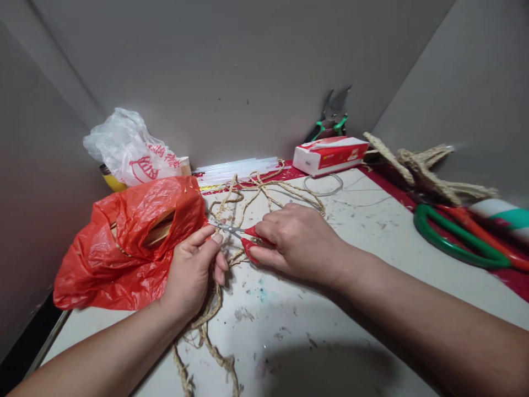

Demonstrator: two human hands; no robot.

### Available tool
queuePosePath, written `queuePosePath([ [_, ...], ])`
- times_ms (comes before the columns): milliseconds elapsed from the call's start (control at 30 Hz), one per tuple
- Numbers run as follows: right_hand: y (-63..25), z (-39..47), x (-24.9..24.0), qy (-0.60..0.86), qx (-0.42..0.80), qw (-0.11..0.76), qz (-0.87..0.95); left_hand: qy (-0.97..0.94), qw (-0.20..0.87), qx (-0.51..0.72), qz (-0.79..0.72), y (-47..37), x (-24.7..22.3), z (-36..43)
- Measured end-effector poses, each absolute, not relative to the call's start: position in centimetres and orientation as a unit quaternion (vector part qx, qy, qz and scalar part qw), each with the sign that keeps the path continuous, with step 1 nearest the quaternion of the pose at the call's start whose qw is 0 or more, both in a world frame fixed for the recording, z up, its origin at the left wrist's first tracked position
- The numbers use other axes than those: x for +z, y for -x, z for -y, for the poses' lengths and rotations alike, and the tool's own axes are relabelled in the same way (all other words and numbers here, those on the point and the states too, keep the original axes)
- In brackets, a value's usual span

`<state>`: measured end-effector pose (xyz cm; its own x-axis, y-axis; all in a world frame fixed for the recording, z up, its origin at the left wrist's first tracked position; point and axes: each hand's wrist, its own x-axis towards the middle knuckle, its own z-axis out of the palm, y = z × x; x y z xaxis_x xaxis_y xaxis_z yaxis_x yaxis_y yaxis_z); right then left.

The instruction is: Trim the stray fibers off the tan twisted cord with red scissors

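My right hand [295, 240] grips red-handled scissors [248, 242] by the finger loops, and the blades point left toward my left fingertips. With thumb and fingers closed, my left hand [194, 264] holds a braided straw rope [214, 300]. The blades lie at the rope just above the left thumb; whether they touch it I cannot tell. Lengths of the rope hang below my left hand to the near side of the table, and more of it lies in loose loops behind both hands.
A red plastic bag [136, 242] with strips inside lies left, a white bag [136, 149] behind it. Clear sticks [239, 168], a tissue pack [330, 154], pruning shears [333, 116] and a wire coil [324, 184] sit at the back. Green-handled shears [454, 237] lie right.
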<state>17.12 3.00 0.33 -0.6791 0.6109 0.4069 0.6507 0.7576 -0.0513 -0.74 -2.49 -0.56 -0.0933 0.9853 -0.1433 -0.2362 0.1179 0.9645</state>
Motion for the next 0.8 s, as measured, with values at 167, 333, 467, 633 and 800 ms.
queuePosePath([
  [167, -16.83, -2.62, 0.55, 0.369, -0.07, 0.204, 0.904, -0.382, 0.556, 0.534, -0.509, 0.73, -0.66, 2.55],
  [333, -16.91, -2.78, 0.49, 0.35, -0.054, 0.204, 0.912, -0.375, 0.562, 0.532, -0.51, 0.69, -0.62, 2.53],
  [467, -17.15, -3.01, 0.44, 0.339, -0.053, 0.204, 0.917, -0.373, 0.564, 0.532, -0.51, 0.65, -0.46, 2.49],
  [633, -17.34, -3.33, 0.33, 0.344, -0.046, 0.211, 0.914, -0.379, 0.564, 0.542, -0.495, 0.72, -0.48, 2.46],
  [800, -17.48, -3.47, 0.17, 0.337, -0.016, 0.213, 0.917, -0.382, 0.566, 0.542, -0.49, 0.77, -0.54, 2.52],
])
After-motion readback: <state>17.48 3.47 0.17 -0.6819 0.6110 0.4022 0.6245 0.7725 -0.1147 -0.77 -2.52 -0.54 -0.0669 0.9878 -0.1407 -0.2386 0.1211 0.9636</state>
